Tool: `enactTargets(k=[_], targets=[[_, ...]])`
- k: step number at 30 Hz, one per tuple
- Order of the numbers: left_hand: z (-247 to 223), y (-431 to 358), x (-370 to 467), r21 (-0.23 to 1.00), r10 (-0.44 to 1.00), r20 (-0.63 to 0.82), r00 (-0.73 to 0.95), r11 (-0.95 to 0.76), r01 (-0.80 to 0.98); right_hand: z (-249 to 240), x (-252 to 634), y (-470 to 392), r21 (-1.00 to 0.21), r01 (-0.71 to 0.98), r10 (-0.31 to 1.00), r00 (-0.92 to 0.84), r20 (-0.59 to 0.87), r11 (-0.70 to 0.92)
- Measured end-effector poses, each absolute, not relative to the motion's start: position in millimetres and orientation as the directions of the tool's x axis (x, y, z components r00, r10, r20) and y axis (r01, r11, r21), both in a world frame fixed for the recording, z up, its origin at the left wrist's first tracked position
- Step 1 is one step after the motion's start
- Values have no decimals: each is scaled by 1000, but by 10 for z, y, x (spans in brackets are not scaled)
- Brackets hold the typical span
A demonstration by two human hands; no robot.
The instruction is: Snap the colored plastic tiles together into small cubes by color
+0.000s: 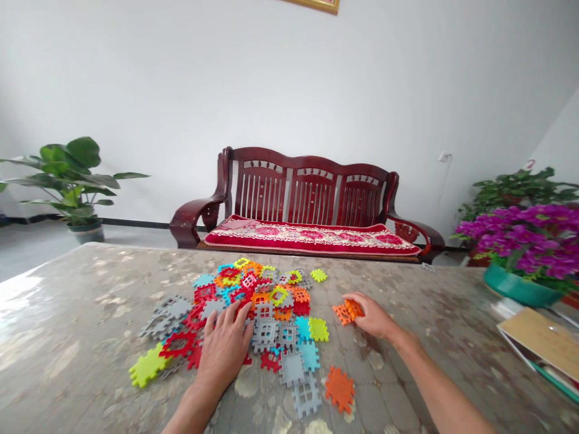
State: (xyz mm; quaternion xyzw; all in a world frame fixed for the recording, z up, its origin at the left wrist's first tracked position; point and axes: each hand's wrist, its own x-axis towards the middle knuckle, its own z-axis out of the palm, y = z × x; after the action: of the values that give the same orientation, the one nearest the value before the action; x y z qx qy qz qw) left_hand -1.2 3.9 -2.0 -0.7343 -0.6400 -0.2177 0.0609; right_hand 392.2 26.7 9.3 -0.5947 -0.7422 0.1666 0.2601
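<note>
A heap of toothed, colourful pieces point(266, 328) on a patterned table point(407, 283).
At seven o'clock, the left hand point(225, 339) covers part of the heap, fingers loosely spread, perhaps steadying it; at five, the right hand point(371, 316) pinches orange pieces point(345, 313) edgewise, perhaps keeping them separate. Whatever lies beneath the left palm is hidden; the right fingertips are unclear.

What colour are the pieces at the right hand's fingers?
The pieces are orange; the head view, the only one, shows it.
</note>
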Motion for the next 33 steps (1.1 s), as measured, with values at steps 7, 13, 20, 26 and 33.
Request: enactTargets(k=[7, 13, 20, 26, 33], targets=[[-53, 53, -28, 180, 912, 399, 96, -180, 967, 1, 3810, 144, -453, 865, 965, -121, 233, 217], [-40, 42, -17, 165, 905, 414, 95, -177, 970, 15, 3679, -12, -303, 952, 959, 116, 258, -34], [-2, 26, 5, 165, 905, 416, 87, -169, 972, 47, 3412, -34, -204, 962, 945, 228, 233, -182], [-20, 37, -13, 177, 911, 402, 89, -173, 969, 5, 3428, 35, -210, 963, 936, 222, 272, -167], [-45, 44, -16, 183, 910, 405, 91, -178, 967, -93, 3477, 41, -206, 969, 929, 196, 313, -135]])
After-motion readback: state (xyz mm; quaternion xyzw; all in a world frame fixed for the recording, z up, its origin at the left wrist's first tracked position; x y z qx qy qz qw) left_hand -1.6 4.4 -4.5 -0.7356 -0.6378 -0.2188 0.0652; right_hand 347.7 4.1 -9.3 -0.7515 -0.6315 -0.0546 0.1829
